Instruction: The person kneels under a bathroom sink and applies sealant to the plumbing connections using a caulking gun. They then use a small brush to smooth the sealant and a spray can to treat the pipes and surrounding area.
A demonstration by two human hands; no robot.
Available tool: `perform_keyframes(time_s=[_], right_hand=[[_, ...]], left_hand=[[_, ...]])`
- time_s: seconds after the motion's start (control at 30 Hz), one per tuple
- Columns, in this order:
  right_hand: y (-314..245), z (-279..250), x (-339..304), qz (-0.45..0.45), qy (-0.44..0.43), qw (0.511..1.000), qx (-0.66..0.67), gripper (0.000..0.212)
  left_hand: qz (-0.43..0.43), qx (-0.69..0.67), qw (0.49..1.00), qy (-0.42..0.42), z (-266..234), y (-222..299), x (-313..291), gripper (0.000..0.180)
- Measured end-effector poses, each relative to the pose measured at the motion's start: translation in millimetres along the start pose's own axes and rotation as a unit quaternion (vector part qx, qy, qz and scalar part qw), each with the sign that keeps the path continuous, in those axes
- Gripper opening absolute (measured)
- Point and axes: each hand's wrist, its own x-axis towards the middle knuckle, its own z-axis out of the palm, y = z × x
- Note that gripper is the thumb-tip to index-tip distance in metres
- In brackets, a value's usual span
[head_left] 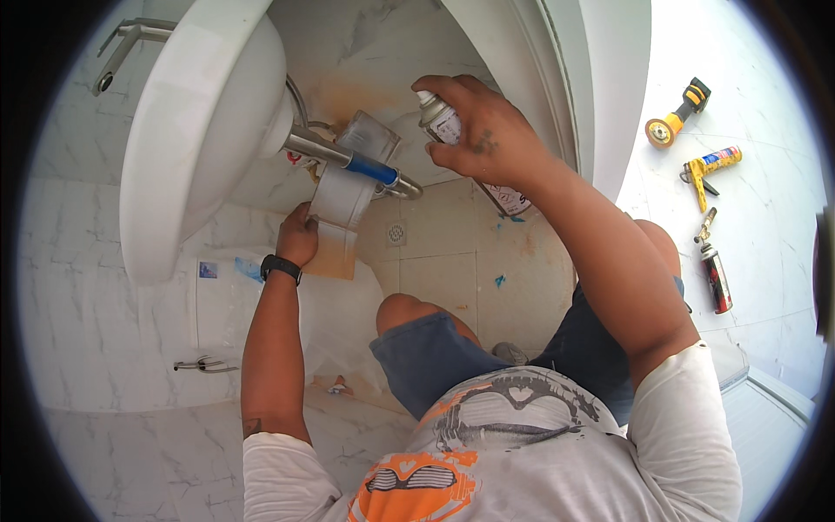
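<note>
My right hand [496,130] is wrapped round a spray can [444,122] with a white nozzle, its index finger on top. My left hand [298,237] grips the edge of a folded cardboard piece [337,202], coated silver-grey over most of its face, with bare brown at the lower end. The cardboard stands behind a metal drain pipe [317,145] under the white washbasin [204,130]. Blue tape or film [371,168] wraps part of the pipe, and its bent metal end [406,185] points toward the tiled floor. The can is held to the right of the pipe, apart from it.
A floor drain [397,232] lies below the pipe. On the right are a yellow-black angle grinder [674,117], a yellow caulking gun [706,172] and a torch on a gas can [715,277]. Clear plastic sheeting [335,326] hangs or lies at the left. Blue scraps [500,280] dot the floor.
</note>
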Motion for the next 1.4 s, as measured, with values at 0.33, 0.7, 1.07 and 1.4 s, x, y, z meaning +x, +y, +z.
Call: perform_keyframes(time_s=[0.33, 0.7, 1.07, 1.4], right_hand=[[-10, -6, -13, 0.009, 0.007, 1.000, -0.025, 0.068], [-18, -13, -36, 0.009, 0.005, 0.996, -0.086, 0.067], [-46, -15, -52, 0.044, -0.021, 0.991, -0.123, 0.064], [-57, -13, -59, 0.052, -0.023, 0.989, -0.138, 0.065]], left_hand=[[0.015, 0.016, 1.000, 0.004, 5, -3, 0, 0.041], [-0.003, 0.015, 1.000, -0.002, 6, -1, 0, 0.040], [0.020, -0.017, 1.000, -0.002, 2, 3, -4, 0.040], [0.013, -0.013, 1.000, -0.003, 4, -4, -6, 0.040]])
